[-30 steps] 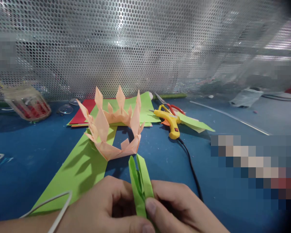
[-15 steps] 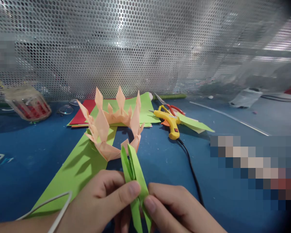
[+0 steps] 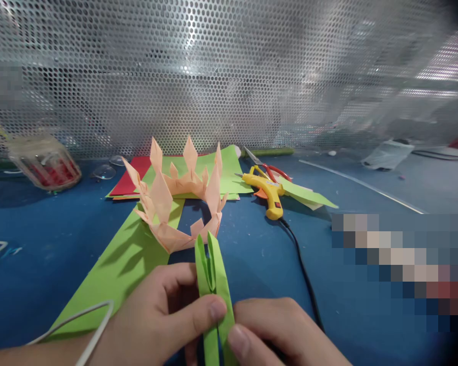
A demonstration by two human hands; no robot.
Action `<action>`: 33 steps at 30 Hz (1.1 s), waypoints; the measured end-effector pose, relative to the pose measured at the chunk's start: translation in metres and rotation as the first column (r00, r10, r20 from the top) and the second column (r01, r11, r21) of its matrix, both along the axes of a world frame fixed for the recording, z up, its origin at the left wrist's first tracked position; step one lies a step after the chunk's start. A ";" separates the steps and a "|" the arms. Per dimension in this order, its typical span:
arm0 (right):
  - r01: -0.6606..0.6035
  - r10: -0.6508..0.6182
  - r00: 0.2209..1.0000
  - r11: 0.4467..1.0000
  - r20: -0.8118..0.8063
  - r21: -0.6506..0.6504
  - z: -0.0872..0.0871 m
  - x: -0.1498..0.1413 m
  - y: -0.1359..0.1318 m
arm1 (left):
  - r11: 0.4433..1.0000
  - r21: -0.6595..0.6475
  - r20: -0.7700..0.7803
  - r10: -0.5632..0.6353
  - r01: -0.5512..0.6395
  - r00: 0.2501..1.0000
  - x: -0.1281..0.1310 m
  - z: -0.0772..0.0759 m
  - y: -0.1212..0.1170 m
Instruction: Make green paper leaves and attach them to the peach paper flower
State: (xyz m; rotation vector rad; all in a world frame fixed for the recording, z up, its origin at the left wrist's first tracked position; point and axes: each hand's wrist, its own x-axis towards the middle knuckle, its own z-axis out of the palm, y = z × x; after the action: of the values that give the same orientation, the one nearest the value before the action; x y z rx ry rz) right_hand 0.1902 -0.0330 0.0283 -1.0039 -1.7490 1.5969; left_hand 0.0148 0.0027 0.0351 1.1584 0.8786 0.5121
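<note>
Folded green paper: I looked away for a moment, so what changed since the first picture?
The folded green paper has shifted slightly left and away from the person. The left hand has moved its thumb up onto the paper's front. It and the right hand still hold it. The peach paper crown and yellow glue gun stayed put.
</note>
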 end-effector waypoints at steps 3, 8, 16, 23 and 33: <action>-0.057 0.056 0.997 0.998 0.051 0.019 -0.002 -0.002 0.003 | 0.999 0.033 -0.031 0.008 -0.007 1.000 -0.001 0.000 -0.002; -0.093 0.083 0.992 0.990 0.100 0.102 -0.005 0.000 0.003 | 0.994 0.102 -0.162 0.054 -0.038 0.985 -0.006 -0.005 -0.005; 0.226 -0.234 0.970 0.968 -0.067 -0.112 -0.010 0.007 -0.003 | 0.990 0.068 -0.202 -0.109 0.125 0.973 -0.009 0.002 -0.009; 0.249 -0.284 0.933 0.953 -0.221 -0.173 -0.013 0.005 0.000 | 0.982 -0.018 -0.175 -0.186 0.185 0.967 -0.009 -0.007 -0.002; 0.152 -0.232 0.940 0.941 -0.251 -0.303 -0.018 0.005 -0.004 | 0.982 0.173 -0.056 -0.062 0.071 0.996 -0.006 -0.012 -0.007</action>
State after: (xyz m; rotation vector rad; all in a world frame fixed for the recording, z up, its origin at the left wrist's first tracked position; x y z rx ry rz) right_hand 0.1948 -0.0369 0.0102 -0.9828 -1.2167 1.7898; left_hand 0.0084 -0.0041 0.0236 1.3613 0.8471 0.5146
